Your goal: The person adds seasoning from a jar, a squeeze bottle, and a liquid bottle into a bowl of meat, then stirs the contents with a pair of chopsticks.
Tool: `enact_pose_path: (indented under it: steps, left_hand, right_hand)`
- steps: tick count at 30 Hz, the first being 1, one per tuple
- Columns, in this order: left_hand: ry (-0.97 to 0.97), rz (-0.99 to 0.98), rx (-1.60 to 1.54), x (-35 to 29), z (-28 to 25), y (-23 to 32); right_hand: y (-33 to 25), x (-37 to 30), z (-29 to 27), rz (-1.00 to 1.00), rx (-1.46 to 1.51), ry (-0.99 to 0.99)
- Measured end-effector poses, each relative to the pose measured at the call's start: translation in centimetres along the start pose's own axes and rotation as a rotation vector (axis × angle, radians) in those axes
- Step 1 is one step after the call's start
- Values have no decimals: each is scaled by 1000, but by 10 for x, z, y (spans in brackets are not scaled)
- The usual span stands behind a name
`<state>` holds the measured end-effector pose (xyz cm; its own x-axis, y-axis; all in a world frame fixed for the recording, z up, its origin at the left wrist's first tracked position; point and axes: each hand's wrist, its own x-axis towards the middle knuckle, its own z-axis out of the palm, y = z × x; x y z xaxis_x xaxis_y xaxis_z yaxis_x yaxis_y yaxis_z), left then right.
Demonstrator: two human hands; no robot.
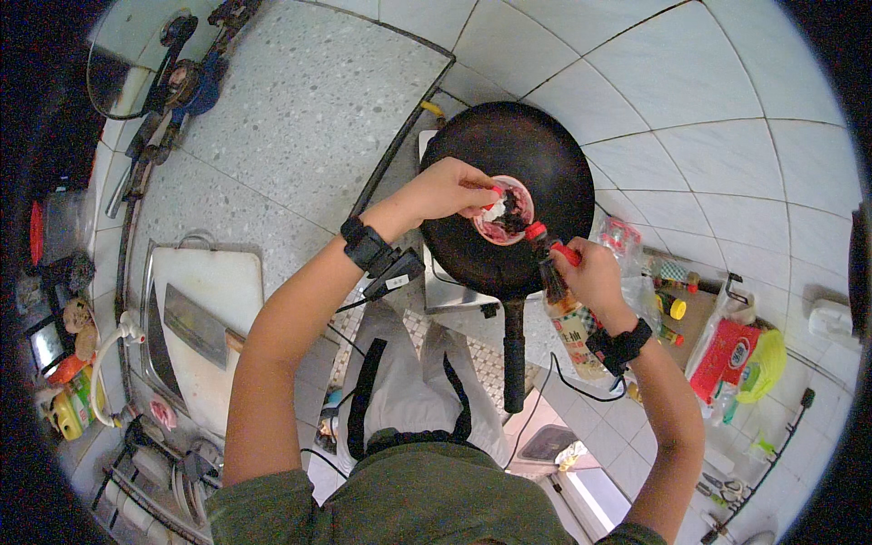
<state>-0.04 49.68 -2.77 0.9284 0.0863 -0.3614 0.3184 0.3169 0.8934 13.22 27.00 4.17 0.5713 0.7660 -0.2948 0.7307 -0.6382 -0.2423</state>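
Observation:
A pale bowl [523, 234] holds pinkish minced meat, a dark patch of sauce and a white heap. It is over the black frying pan [454, 250]; I cannot tell whether it rests there. At the bowl's left rim, my left hand [454, 193] is closed, a small red piece [497, 192] at its fingertips. My right hand [595, 277] grips a sauce bottle [574, 331] by its red handle. The bottle has a red top and brown liquid inside, and its neck is tilted toward the bowl's lower right rim.
A white cutting board [195, 272] with a cleaver [195, 327] lies over the sink at left. The pan's handle [514, 363] points toward me. Several bottles and a red package [724, 357] stand at right. Tiled wall [672, 77] rises behind the pan.

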Motion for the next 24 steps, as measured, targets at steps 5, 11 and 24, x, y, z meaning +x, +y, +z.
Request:
enact_pose_path:
  steps: [5, 11, 24]
  left_hand:
    - [3, -5, 25, -1, 1, 4]
    - [-17, 81, 52, -3, 10, 8]
    - [-233, 356, 617, 2, 117, 114]
  right_hand:
    - [-7, -2, -2, 32, -12, -21]
    - [5, -23, -4, 40, 238, 152]
    - [6, -112, -37, 17, 596, 462]
